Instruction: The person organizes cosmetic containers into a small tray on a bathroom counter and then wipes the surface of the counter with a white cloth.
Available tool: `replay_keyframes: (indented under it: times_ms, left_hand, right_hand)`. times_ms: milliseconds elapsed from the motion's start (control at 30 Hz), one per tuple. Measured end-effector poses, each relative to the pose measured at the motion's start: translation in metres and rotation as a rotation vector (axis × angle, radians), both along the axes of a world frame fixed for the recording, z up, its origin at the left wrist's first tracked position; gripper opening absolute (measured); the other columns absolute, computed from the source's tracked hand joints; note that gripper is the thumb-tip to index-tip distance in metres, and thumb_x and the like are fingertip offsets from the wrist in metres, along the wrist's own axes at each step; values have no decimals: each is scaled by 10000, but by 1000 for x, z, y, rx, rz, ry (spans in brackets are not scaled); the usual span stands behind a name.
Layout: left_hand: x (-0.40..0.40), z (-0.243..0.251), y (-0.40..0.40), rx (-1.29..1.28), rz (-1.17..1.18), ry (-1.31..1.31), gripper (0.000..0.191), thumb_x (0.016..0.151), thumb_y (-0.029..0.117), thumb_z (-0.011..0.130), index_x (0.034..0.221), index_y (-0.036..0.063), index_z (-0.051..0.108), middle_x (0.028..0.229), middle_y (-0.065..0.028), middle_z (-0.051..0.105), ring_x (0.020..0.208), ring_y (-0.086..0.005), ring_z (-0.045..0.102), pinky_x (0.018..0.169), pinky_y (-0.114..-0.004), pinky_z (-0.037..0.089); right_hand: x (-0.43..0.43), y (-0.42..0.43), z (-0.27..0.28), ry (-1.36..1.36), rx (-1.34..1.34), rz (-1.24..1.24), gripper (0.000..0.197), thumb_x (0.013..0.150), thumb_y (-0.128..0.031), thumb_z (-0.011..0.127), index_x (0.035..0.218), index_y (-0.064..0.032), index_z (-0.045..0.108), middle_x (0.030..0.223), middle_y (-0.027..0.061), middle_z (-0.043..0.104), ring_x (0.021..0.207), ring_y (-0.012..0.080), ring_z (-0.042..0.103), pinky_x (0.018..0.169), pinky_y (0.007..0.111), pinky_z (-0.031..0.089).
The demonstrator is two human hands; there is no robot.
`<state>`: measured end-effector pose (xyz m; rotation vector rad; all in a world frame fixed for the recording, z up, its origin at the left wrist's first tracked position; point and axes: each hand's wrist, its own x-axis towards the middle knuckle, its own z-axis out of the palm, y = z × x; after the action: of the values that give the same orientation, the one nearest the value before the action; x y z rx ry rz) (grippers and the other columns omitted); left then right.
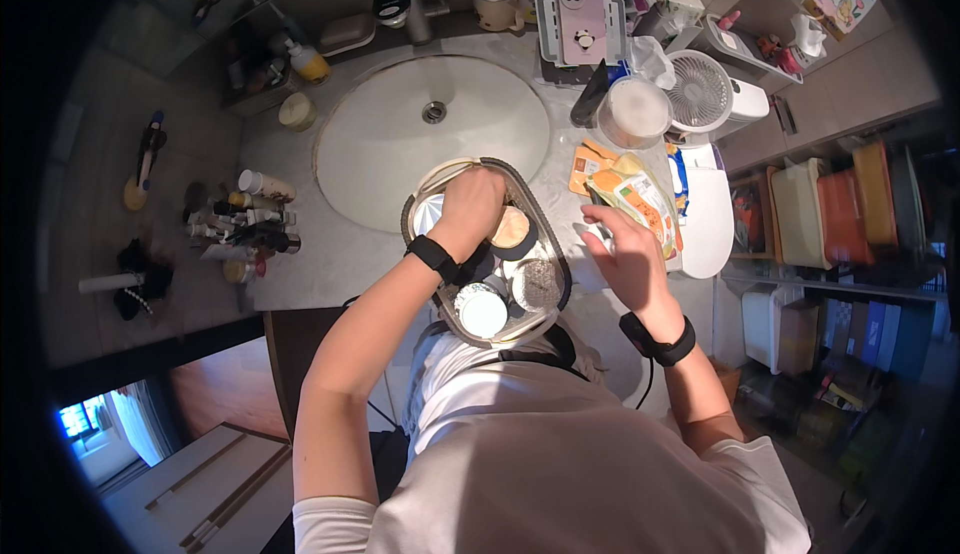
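An oval basket (564,261) with a dark woven rim stands at the front edge of the counter, overlapping the sink (420,156). Inside it are several round jars and tins, among them a white-lidded jar (482,312), a clear textured lid (535,284) and a jar with a tan top (511,228). My left hand (474,205) reaches into the basket's far part, fingers bent down; what its fingertips touch is hidden. My right hand (626,258) is held to the right of the basket, fingers apart and holding nothing, beside food-like printed pouches (637,198).
Small bottles and tubes (255,228) cluster at the left of the counter. A pump bottle (307,63) is behind. At the back right stand a pink phone (581,21) on a stand, a clear round tub (636,111) and a white fan (697,91).
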<state>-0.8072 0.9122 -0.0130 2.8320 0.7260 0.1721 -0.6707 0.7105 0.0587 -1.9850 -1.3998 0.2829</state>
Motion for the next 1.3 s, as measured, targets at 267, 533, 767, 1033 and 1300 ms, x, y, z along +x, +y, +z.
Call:
replay_keyframes:
  times_ms: [267,533,767,1033,1300]
  left_hand:
    - [12,12,-8,152,-22,129,47,694,83,654,679,87,699,674,-119,675,664,-267,694,578,-355,550]
    - [-40,73,1,208,-36,-329,92,713,69,662,791,72,613,753,-88,572,672,-239,619,567,-370,497]
    - [-100,79,-61,119,-200,-210,80,735,67,627,795,56,575,749,-64,555,659,-219,603,569,-347,489]
    - [-106,73,-73,-239,-119,-98,115,807,147,680,820,37,652,781,-102,623,724,-291,635,630,-388,509]
    - [-53,74,-11,-174,-4,-145,293,748,66,746,999,4,608,867,-165,642,815,-366,643,687,-436,514]
  right_hand:
    - [1,-31,1,161,-108,-127,281,858,-102,687,1133,-60,650,967,97,707,496,189,573,575,321,484]
    - [1,-43,-14,254,-147,-142,269,868,-122,670,1128,-51,658,969,85,710,541,221,601,596,337,491]
    - [-9,-36,-21,197,-278,6,254,891,-152,653,1130,-65,651,916,59,701,629,214,655,606,323,500]
    - [-17,-30,-28,204,-287,83,260,896,-183,653,1129,-69,644,897,75,709,654,246,671,630,344,507]
    - [-21,-28,-24,171,-312,84,263,892,-189,659,1127,-73,642,862,78,709,666,258,670,633,352,507]
